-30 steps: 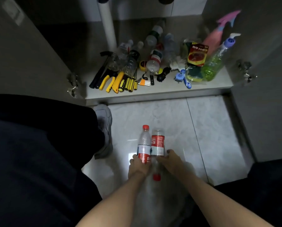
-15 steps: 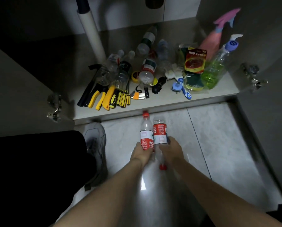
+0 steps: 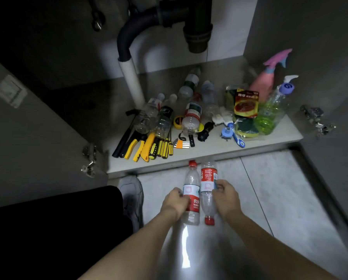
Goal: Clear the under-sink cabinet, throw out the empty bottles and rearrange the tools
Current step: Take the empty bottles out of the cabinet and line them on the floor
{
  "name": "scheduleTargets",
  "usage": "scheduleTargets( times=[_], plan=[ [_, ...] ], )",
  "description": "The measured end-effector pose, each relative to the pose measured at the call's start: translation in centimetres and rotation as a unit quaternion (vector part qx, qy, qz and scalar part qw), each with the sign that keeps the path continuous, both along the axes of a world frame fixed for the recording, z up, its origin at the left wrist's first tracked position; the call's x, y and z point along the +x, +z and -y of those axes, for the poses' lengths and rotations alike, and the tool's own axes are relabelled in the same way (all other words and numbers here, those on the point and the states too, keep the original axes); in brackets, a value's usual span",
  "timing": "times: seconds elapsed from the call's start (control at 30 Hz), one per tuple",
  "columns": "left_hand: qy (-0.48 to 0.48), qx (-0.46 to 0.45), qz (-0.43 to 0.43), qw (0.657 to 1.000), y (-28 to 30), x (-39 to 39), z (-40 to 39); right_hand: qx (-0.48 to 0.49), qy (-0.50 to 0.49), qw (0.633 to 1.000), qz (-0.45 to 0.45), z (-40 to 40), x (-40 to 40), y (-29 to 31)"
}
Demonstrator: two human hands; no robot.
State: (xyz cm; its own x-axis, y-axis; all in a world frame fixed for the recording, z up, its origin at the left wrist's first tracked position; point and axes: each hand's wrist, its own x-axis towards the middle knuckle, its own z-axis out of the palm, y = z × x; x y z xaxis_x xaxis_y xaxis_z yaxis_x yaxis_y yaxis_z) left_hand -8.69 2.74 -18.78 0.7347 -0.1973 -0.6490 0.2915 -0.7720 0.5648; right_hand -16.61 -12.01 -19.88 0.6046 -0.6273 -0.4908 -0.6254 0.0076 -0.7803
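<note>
Clear plastic bottle point(image 3: 190, 196) clasped in left hand point(image 3: 174, 202), inverted bottle point(image 3: 208, 191) gripped by right hand point(image 3: 226, 198)

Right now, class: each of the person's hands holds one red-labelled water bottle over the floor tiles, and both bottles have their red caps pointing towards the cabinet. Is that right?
Not quite. Only the left hand's bottle points its cap at the cabinet. The right hand's bottle is reversed, cap towards the person, as the head view shows.

bare forearms point(image 3: 140, 235), black trousers point(image 3: 53, 229), grey shoe point(image 3: 131, 197)
</note>
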Motion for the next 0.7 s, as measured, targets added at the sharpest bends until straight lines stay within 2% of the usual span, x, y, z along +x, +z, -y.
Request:
scheduleTargets(
  times=[0.1, 0.2, 0.3, 0.4, 0.5, 0.6, 0.7],
  plan=[
    [-0.060, 0.010, 0.071, 0.996, 2.9, 2.5, -0.1, 0.000, -0.019, 0.999, 0.027, 0.4, 1.7, 2.1],
    [-0.102, 0.000, 0.160, 0.982, 7.2, 6.2, 0.9, -0.017, 0.004, 0.998, 0.061, 0.9, 4.6, 4.9],
    [-0.119, 0.030, 0.279, 0.952, 11.3, 11.0, 2.3, -0.079, 0.057, 0.991, 0.094, 1.8, 8.7, 8.0],
    [-0.124, 0.040, 0.349, 0.928, 13.2, 15.5, 3.4, -0.174, 0.093, 0.978, 0.068, 2.8, 13.5, 10.5],
    [-0.162, 0.077, 0.390, 0.903, 12.6, 18.8, 3.9, -0.193, 0.075, 0.978, 0.018, 3.8, 17.9, 11.3],
    [-0.222, 0.143, 0.390, 0.882, 10.8, 20.7, 4.3, -0.167, 0.060, 0.983, -0.040, 4.0, 20.9, 10.9],
    [-0.243, 0.192, 0.378, 0.873, 9.0, 21.6, 4.7, -0.152, 0.046, 0.984, -0.079, 3.9, 22.1, 9.9]
  ],
)
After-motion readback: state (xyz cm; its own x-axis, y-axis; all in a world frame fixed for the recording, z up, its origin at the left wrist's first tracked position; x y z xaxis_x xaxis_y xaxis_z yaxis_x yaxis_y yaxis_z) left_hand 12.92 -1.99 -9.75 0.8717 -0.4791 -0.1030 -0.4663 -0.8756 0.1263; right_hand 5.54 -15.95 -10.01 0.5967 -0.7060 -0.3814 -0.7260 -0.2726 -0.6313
